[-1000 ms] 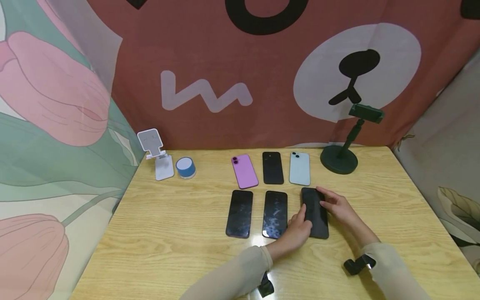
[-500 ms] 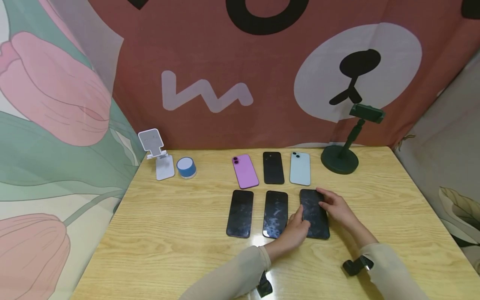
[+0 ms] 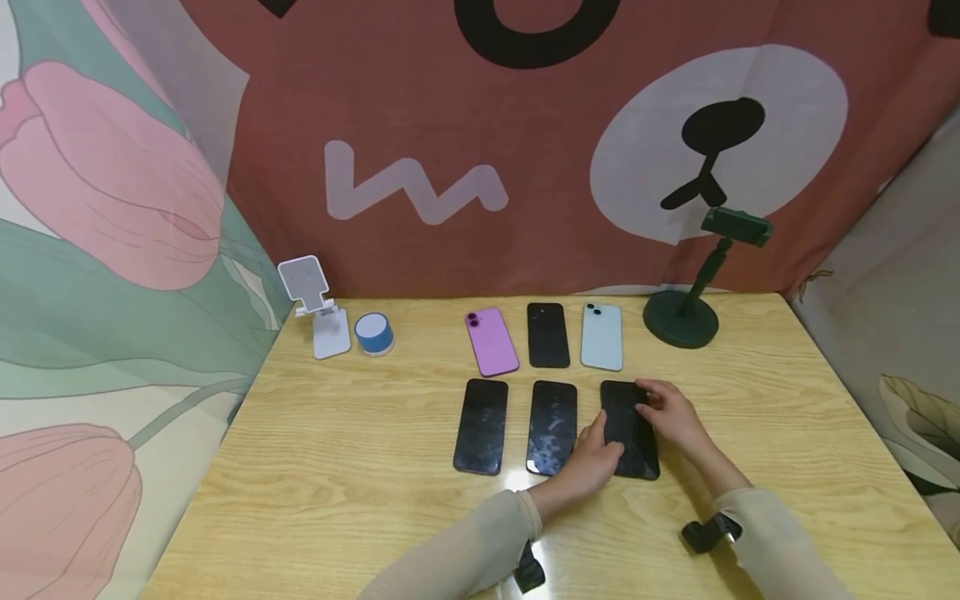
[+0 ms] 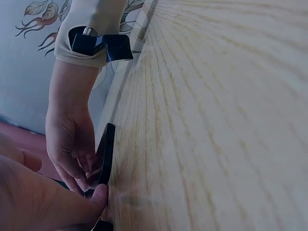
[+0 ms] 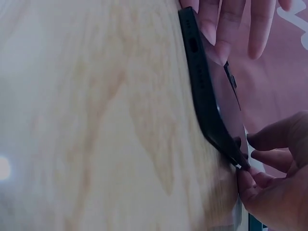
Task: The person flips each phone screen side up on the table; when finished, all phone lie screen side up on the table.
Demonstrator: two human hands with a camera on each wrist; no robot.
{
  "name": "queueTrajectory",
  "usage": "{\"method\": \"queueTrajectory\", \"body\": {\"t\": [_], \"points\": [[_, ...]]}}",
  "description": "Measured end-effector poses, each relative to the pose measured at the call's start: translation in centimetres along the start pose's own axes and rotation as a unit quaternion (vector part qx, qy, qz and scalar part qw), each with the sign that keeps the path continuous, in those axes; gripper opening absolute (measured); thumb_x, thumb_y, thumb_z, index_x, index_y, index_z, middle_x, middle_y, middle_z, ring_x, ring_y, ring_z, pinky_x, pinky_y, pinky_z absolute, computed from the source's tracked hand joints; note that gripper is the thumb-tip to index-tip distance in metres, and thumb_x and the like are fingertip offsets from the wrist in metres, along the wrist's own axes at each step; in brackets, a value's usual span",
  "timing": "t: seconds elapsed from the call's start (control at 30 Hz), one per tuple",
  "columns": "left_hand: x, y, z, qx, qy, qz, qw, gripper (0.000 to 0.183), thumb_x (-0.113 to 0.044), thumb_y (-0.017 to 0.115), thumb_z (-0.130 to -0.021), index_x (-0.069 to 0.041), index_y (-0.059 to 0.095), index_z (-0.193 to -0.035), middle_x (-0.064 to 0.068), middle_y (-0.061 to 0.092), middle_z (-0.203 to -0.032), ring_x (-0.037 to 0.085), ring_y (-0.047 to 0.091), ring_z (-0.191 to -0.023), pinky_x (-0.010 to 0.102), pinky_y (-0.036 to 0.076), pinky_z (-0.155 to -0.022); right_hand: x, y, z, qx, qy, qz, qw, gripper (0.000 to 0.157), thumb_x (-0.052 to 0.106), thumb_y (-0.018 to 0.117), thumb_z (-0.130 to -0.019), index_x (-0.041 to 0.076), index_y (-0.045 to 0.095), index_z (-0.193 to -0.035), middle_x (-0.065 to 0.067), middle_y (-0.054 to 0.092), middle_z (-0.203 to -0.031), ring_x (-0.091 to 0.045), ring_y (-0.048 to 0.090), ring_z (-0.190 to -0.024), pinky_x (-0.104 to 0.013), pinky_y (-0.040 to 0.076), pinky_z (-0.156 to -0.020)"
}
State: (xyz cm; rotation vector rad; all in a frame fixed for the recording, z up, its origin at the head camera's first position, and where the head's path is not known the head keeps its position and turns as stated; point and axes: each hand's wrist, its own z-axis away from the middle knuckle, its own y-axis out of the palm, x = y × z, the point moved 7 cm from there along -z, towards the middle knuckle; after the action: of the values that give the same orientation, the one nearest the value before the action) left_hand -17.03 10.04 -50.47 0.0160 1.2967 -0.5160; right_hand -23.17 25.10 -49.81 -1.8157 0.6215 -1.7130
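Observation:
A black smartphone (image 3: 632,450) lies screen up at the right end of the front row on the wooden table. My left hand (image 3: 587,465) grips its left side, the thumb (image 4: 100,196) at the phone's edge in the left wrist view. At the upper right edge, my right hand (image 3: 673,418) pinches the phone between thumb and fingers. In the right wrist view, the phone's bottom edge (image 5: 195,72) with its charging port faces the camera. Two more dark phones, the middle one (image 3: 552,429) and the left one (image 3: 481,427), lie screen up beside it.
Behind them lie a purple phone (image 3: 492,342), a black phone (image 3: 548,335) and a light blue phone (image 3: 602,337), backs up. A green phone stand (image 3: 681,320) stands at the back right. At the back left are a white folding stand (image 3: 332,333) and a blue-and-white cylinder (image 3: 373,333).
The held phone's upper end has shifted slightly toward me, and its screen reflections have changed. My right hand has moved slightly toward me; my left hand stays nearly in place.

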Motion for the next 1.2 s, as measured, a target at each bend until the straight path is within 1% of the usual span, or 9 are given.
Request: {"method": "queueTrajectory", "body": {"t": [0.2, 0.47, 0.57, 0.77, 0.87, 1.0, 1.1, 1.17, 1.2], "points": [[0.0, 0.1, 0.1, 0.022, -0.012, -0.001, 0.9997, 0.064, -0.032, 0.048, -0.093, -0.013, 0.026, -0.15, 0.006, 0.031, -0.15, 0.023, 0.027, -0.137, 0.042, 0.027, -0.108, -0.3, 0.0, 0.1, 0.01, 0.018, -0.011, 1.0, 0.042, -0.002, 0.058, -0.089, -0.013, 0.048, -0.128, -0.034, 0.045, -0.125, -0.049, 0.051, -0.107, -0.055, 0.043, -0.089], [0.1, 0.0, 0.1, 0.03, -0.013, -0.006, 0.9994, 0.064, -0.034, 0.048, -0.093, -0.014, 0.026, -0.15, 0.006, 0.029, -0.15, 0.024, 0.025, -0.138, 0.044, 0.028, -0.108, -0.7, -0.1, 0.1, 0.013, 0.021, -0.037, 0.999, 0.041, 0.0, 0.058, -0.09, -0.012, 0.048, -0.128, -0.034, 0.045, -0.126, -0.048, 0.05, -0.109, -0.056, 0.042, -0.091], [0.1, 0.0, 0.0, 0.035, -0.014, -0.005, 0.9993, 0.065, -0.034, 0.049, -0.093, -0.013, 0.026, -0.15, 0.007, 0.029, -0.15, 0.023, 0.027, -0.137, 0.043, 0.029, -0.107, -0.8, -0.2, 0.0, 0.013, 0.02, -0.04, 0.999, 0.04, -0.001, 0.057, -0.09, -0.013, 0.048, -0.128, -0.033, 0.045, -0.125, -0.047, 0.049, -0.109, -0.056, 0.041, -0.092], [-0.6, -0.6, -0.4, 0.034, 0.001, 0.007, 0.9994, 0.067, -0.03, 0.051, -0.092, -0.006, 0.026, -0.149, 0.014, 0.037, -0.145, 0.024, 0.04, -0.13, 0.037, 0.034, -0.104, -0.6, -0.5, -0.2, 0.005, 0.012, -0.046, 0.999, 0.038, -0.001, 0.059, -0.089, -0.013, 0.051, -0.124, -0.033, 0.048, -0.121, -0.045, 0.052, -0.105, -0.053, 0.043, -0.09], [-1.1, -1.1, -1.2, 0.036, 0.011, 0.006, 0.9993, 0.067, -0.027, 0.053, -0.092, -0.003, 0.025, -0.148, 0.016, 0.04, -0.144, 0.026, 0.042, -0.129, 0.036, 0.036, -0.103, -0.6, -0.8, -0.7, 0.001, 0.006, -0.052, 0.999, 0.038, 0.0, 0.06, -0.09, -0.013, 0.051, -0.124, -0.033, 0.05, -0.12, -0.045, 0.053, -0.106, -0.049, 0.045, -0.089], [-1.8, -2.1, -2.9, 0.026, 0.019, -0.009, 0.9995, 0.067, -0.025, 0.055, -0.092, -0.004, 0.026, -0.148, 0.017, 0.042, -0.142, 0.027, 0.044, -0.128, 0.037, 0.039, -0.1, -0.6, -1.1, -1.8, -0.003, 0.005, -0.061, 0.998, 0.039, 0.003, 0.059, -0.091, -0.012, 0.05, -0.127, -0.033, 0.051, -0.122, -0.045, 0.054, -0.108, -0.045, 0.046, -0.088], [-2.3, -2.9, -4.3, 0.014, 0.021, -0.034, 0.9991, 0.065, -0.025, 0.056, -0.092, -0.006, 0.028, -0.148, 0.017, 0.041, -0.143, 0.028, 0.046, -0.126, 0.038, 0.041, -0.098, -0.5, -1.4, -2.8, -0.004, 0.005, -0.063, 0.998, 0.04, 0.005, 0.058, -0.093, -0.011, 0.049, -0.128, -0.033, 0.049, -0.125, -0.045, 0.052, -0.11, -0.047, 0.045, -0.088], [-2.6, -3.4, -5.2, 0.009, 0.024, -0.046, 0.9986, 0.065, -0.025, 0.057, -0.093, -0.008, 0.028, -0.148, 0.016, 0.038, -0.144, 0.028, 0.048, -0.121, 0.039, 0.041, -0.097, -0.5, -1.4, -3.6, -0.002, 0.002, -0.064, 0.998, 0.041, 0.006, 0.057, -0.094, -0.01, 0.048, -0.13, -0.032, 0.048, -0.128, -0.046, 0.051, -0.112, -0.051, 0.044, -0.09], [-2.8, -3.7, -5.6, 0.006, 0.028, -0.052, 0.9982, 0.066, -0.026, 0.057, -0.093, -0.008, 0.027, -0.149, 0.016, 0.037, -0.145, 0.028, 0.047, -0.122, 0.04, 0.041, -0.098, -0.5, -1.4, -4.1, 0.0, 0.0, -0.065, 0.998, 0.042, 0.007, 0.057, -0.094, -0.009, 0.047, -0.131, -0.032, 0.047, -0.129, -0.046, 0.05, -0.112, -0.052, 0.044, -0.09]]}}
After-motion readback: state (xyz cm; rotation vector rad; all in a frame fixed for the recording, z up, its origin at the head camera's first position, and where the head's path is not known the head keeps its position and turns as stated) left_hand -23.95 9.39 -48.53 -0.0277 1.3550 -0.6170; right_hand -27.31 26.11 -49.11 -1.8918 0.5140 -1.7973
